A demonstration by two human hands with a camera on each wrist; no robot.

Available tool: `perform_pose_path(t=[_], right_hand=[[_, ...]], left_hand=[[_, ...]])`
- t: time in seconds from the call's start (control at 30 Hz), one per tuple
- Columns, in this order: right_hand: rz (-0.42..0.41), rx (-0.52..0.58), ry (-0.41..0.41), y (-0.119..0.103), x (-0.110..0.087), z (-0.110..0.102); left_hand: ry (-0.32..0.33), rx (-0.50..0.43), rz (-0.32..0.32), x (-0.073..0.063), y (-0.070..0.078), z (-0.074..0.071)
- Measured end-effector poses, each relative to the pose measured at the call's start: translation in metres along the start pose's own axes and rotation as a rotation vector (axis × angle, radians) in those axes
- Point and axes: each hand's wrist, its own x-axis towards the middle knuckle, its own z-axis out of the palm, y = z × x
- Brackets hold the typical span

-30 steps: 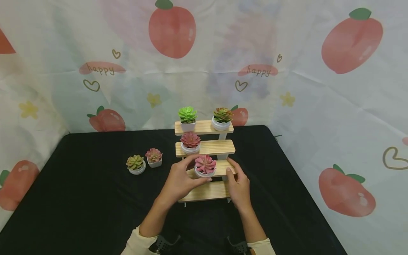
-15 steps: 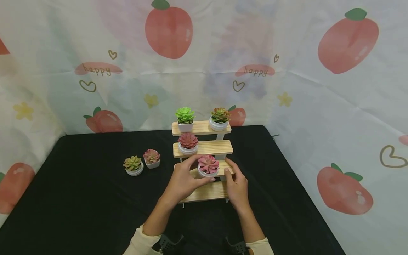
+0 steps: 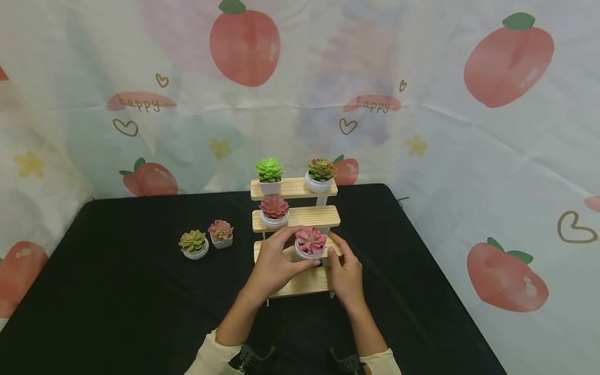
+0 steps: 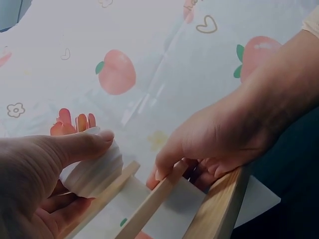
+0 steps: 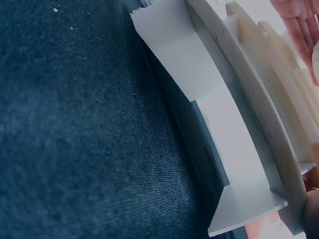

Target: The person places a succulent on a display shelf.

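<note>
My left hand (image 3: 274, 263) grips a potted pink succulent (image 3: 311, 240), thumb in front and fingers behind its white round pot (image 4: 97, 172). It hangs close over the third board from the top of a tiered wooden plant stand (image 3: 316, 216), towards that board's right end. Around the same end, my right hand (image 3: 348, 273) pinches the board between thumb and fingers. In the left wrist view, the right hand's fingertips curl past the board edge (image 4: 154, 201). The right wrist view shows the stand's white side support (image 5: 169, 50) and the boards edge-on.
On the top board are a bright green succulent (image 3: 269, 171) and a brownish-green one (image 3: 321, 172). A dark pink succulent (image 3: 274, 208) stands on the second board's left. Two more, yellow-green (image 3: 192, 242) and pink (image 3: 221, 232), rest on the black cloth (image 3: 140, 291) left of the stand.
My left hand has shifted a little to the right along the third board, carrying the potted pink succulent. The right hand keeps its hold, and the head view has turned slightly right.
</note>
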Motion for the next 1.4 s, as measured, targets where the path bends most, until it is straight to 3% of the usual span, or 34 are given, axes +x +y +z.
perform_pose_path(t=[0.47,0.9,1.17,1.4], right_hand=[[0.041,0.014,-0.005,-0.002,0.0,0.002],[0.012,0.01,0.005,-0.002,-0.001,0.001],[0.03,0.017,-0.001,0.0,-0.002,0.001],[0.019,0.016,0.0,-0.001,-0.001,-0.001]], left_hand=[[0.051,-0.067,-0.031,0.005,0.005,0.01],[0.095,-0.098,0.009,0.013,0.007,0.019],[0.09,-0.086,-0.012,0.016,0.006,0.024],[0.109,-0.081,0.009,0.02,0.006,0.027]])
